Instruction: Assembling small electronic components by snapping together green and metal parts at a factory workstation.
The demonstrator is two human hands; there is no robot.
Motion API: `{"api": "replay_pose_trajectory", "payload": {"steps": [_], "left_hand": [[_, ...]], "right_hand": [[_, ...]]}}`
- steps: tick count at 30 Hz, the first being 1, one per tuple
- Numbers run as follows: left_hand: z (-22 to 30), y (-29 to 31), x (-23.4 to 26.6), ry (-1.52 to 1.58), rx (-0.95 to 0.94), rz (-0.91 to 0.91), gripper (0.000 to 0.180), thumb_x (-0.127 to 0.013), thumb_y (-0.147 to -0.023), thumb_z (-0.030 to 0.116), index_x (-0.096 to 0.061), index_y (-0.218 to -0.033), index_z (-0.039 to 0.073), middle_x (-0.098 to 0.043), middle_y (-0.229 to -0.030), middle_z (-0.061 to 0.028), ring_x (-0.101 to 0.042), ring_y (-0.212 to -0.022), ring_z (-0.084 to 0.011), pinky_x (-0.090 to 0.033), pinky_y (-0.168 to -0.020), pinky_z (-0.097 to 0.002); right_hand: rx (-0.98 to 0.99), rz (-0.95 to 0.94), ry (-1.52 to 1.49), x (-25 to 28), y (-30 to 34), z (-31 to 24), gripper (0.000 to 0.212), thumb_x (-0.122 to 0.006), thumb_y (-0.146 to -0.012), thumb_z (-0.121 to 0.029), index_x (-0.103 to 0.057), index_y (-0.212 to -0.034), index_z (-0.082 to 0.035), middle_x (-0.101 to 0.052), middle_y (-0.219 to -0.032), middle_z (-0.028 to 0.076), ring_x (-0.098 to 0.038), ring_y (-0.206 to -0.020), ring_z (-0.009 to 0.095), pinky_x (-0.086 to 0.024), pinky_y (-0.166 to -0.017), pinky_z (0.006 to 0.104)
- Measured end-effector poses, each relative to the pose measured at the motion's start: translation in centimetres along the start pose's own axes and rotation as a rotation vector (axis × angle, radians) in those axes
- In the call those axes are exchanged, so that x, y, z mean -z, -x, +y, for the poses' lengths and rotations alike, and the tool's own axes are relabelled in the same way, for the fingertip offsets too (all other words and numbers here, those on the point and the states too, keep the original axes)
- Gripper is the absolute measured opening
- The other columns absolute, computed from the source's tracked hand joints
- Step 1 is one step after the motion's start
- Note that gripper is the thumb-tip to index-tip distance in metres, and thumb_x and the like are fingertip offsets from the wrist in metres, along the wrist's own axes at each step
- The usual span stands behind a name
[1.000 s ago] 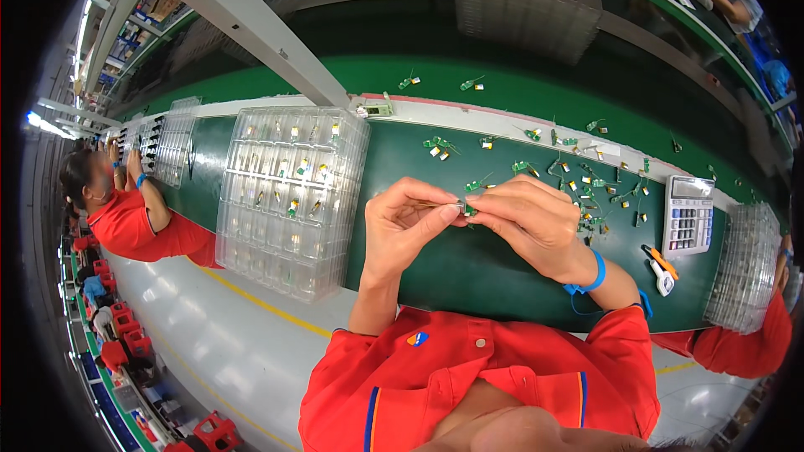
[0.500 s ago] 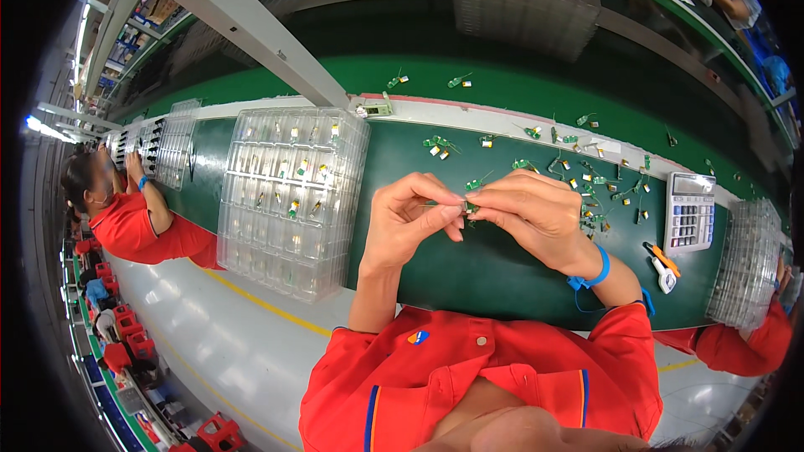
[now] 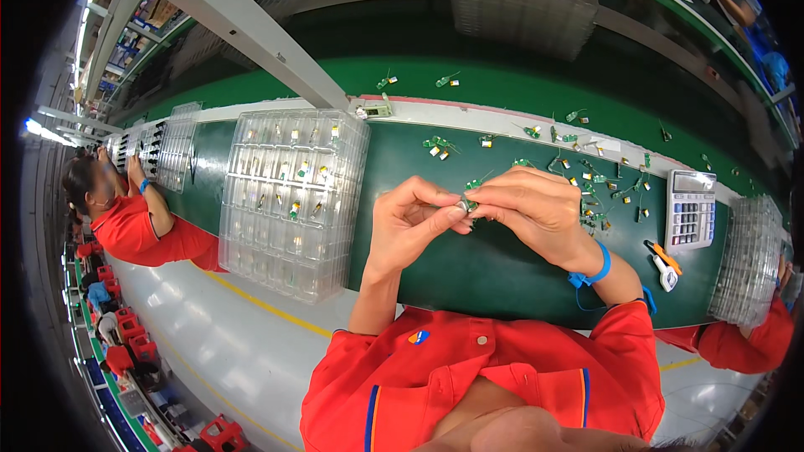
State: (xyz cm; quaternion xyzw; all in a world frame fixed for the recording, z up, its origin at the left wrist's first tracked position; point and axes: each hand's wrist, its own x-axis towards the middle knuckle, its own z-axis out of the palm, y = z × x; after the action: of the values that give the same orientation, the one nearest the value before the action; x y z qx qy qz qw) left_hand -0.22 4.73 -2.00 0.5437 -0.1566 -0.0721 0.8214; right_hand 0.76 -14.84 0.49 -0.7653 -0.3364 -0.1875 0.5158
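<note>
Above the dark green bench, my left hand (image 3: 412,222) and my right hand (image 3: 533,205) meet fingertip to fingertip. Both pinch a small green circuit board (image 3: 471,207), mostly covered by the fingers. Behind the fingertips another green board with a thin wire (image 3: 477,183) shows in part. A blue wrist strap (image 3: 596,268) circles my right wrist. Beyond my right hand, several loose boards with wires and small white-and-yellow parts (image 3: 595,180) lie scattered over the bench. A smaller group of boards (image 3: 437,147) rests beyond my fingertips.
Stacked clear plastic trays (image 3: 289,201) holding boards stand at left; another stack (image 3: 747,259) is at far right. A calculator (image 3: 691,211) and an orange-and-white tool (image 3: 665,269) lie right. Beyond a white rail, a green belt (image 3: 494,75) carries boards. A co-worker (image 3: 138,218) sits left.
Boards on the green belt have shifted left. My hands stay together on the circuit board, with the left fingers slightly lower and the grip on it slightly changed.
</note>
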Motion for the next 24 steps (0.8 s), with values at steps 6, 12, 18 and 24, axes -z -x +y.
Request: {"api": "replay_pose_trajectory", "payload": {"steps": [6,12,18,24], "left_hand": [[-0.1,-0.2,0.8,0.131,0.134,-0.07,0.012,-0.064,-0.083,-0.006,-0.056,-0.091,-0.004,-0.065,-0.083,-0.017,-0.067,-0.071,-0.0206,-0.058,-0.062,-0.0301],[1.2,-0.8,1.0,0.03,0.334,-0.126,0.011,-0.063,-0.082,-0.007,-0.055,-0.087,-0.002,-0.062,-0.079,-0.0154,-0.066,-0.069,-0.0212,-0.058,-0.057,-0.0291],[0.7,-0.3,0.6,0.026,0.171,-0.142,0.011,-0.063,-0.083,-0.007,-0.055,-0.087,-0.002,-0.06,-0.084,-0.0156,-0.064,-0.07,-0.0202,-0.052,-0.05,-0.0256],[0.4,0.2,0.5,-0.008,0.107,-0.113,0.008,-0.063,-0.087,0.0,-0.056,-0.091,-0.003,-0.061,-0.086,-0.0124,-0.062,-0.071,-0.0145,-0.051,-0.054,-0.0244]], "right_hand": [[0.041,-0.026,-0.033,0.1,-0.1,0.1,0.024,-0.075,-0.068,-0.002,-0.07,-0.092,-0.002,-0.069,-0.082,0.009,-0.066,-0.071,0.023,-0.052,-0.063,0.0293],[0.067,-0.082,-0.058,0.3,-0.1,0.4,0.024,-0.075,-0.068,-0.001,-0.07,-0.092,-0.002,-0.069,-0.083,0.008,-0.066,-0.074,0.023,-0.052,-0.063,0.0299],[0.078,-0.098,-0.048,0.4,-0.3,0.6,0.026,-0.075,-0.068,0.0,-0.07,-0.093,-0.005,-0.066,-0.082,0.006,-0.063,-0.071,0.02,-0.049,-0.057,0.0284],[0.048,-0.08,-0.057,0.1,-0.2,0.7,0.025,-0.076,-0.067,0.0,-0.071,-0.092,-0.005,-0.067,-0.08,0.006,-0.063,-0.069,0.02,-0.049,-0.057,0.0287]]}}
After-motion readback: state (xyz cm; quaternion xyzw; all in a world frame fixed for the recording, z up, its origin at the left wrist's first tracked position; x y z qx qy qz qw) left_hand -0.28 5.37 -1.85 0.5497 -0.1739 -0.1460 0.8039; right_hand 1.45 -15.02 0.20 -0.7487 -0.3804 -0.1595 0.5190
